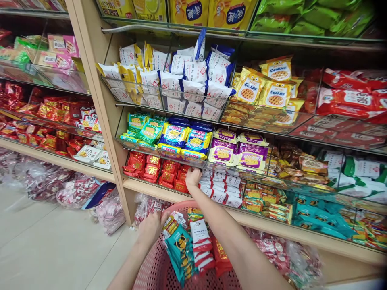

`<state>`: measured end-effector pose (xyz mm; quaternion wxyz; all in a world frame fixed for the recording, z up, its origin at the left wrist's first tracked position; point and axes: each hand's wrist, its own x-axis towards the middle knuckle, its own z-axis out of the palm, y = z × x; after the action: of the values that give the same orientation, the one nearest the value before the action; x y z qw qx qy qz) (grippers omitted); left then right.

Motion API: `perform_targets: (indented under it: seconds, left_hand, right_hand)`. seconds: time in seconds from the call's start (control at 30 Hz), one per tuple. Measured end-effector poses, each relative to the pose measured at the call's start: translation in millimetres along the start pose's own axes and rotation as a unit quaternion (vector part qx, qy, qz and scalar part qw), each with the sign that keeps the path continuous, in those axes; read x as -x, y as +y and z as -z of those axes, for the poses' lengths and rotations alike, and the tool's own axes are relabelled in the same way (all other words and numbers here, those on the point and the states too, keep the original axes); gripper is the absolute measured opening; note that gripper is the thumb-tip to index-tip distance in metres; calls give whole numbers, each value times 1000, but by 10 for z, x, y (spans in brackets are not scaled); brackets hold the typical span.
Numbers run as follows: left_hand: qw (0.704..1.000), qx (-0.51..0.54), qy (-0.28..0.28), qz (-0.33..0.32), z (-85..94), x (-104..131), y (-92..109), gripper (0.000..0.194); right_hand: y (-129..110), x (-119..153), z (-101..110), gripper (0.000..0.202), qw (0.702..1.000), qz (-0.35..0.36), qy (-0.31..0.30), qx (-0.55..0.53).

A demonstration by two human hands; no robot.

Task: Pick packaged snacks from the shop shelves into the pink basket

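Note:
My left hand [151,228] is closed on the left rim of a pink plastic basket [152,257] with holes in its wall. Inside lie a teal snack packet [180,251], white-and-red packets [201,243] and a red packet [222,255]. Beyond the basket, my right hand [193,178] reaches into the bottom shelf, at the right end of the red-wrapped snack packets [169,173]. Its fingers are curled at a red packet there, and their tips are partly hidden. White-and-red packets [222,187] lie just right of that hand.
Above the bottom row, a clear shelf front [163,155] overhangs my right hand. Blue-and-yellow packs [186,139] and purple packs [237,151] stand behind it. A wooden upright [99,100] divides the shelving. Bagged goods [111,211] lie on the tiled floor [60,241].

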<state>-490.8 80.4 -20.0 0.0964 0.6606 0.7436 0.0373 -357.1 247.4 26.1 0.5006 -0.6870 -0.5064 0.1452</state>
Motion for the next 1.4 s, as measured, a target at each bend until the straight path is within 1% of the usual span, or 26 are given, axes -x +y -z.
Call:
perform_targets:
  seconds: [0.17, 0.3, 0.37, 0.5, 0.63, 0.73, 0.8, 1.03, 1.13, 1.2, 1.23, 1.3, 1.4]
  left_hand:
    - [1000, -15, 11, -2, -47, -12, -24, 48]
    - [1000, -9, 4, 2, -68, -30, -36, 48]
    - [1000, -2, 1, 3, -67, -36, -38, 49]
    - [1000, 3, -4, 0, -50, -28, -34, 45]
    - [1000, 23, 0, 2, -25, -6, -27, 52]
    - [1000, 21, 4, -4, -13, 1, -27, 53]
    - [1000, 17, 3, -1, -13, -1, -29, 53]
    - [1000, 14, 5, -2, -22, -10, -28, 52]
    - [1000, 8, -2, -1, 3, 0, -16, 53]
    - [1000, 3, -5, 0, 32, 11, -7, 53]
    - [1000, 1, -6, 1, 48, 17, -3, 53]
    - [1000, 1, -9, 5, 77, 31, 3, 54]
    - [1000, 1, -12, 2, 101, 47, 6, 55]
  right_hand:
    - [4, -7, -2, 26, 999, -26, -2, -28]
    - [-14, -17, 6, 29, 997, -38, -8, -60]
    - [-32, -15, 14, 27, 996, -44, -9, -79]
    - [-90, 17, 15, 21, 990, -64, -16, -128]
    - [-164, 95, -9, 16, 976, -100, -15, -191]
    - [-199, 177, -6, 8, 965, -121, -6, -232]
    - [-205, 236, 20, 5, 959, -127, -7, -255]
    - [-193, 428, 203, 10, 939, -133, -38, -314]
    - [-189, 571, 369, 8, 930, -145, -52, -332]
    - [-167, 701, 576, 5, 919, -160, -68, -353]
    - [-144, 769, 714, 5, 911, -170, -78, -366]
    - [-62, 898, 1053, 12, 895, -190, -88, -395]
    - [160, 1069, 1621, 27, 877, -218, -52, -425]
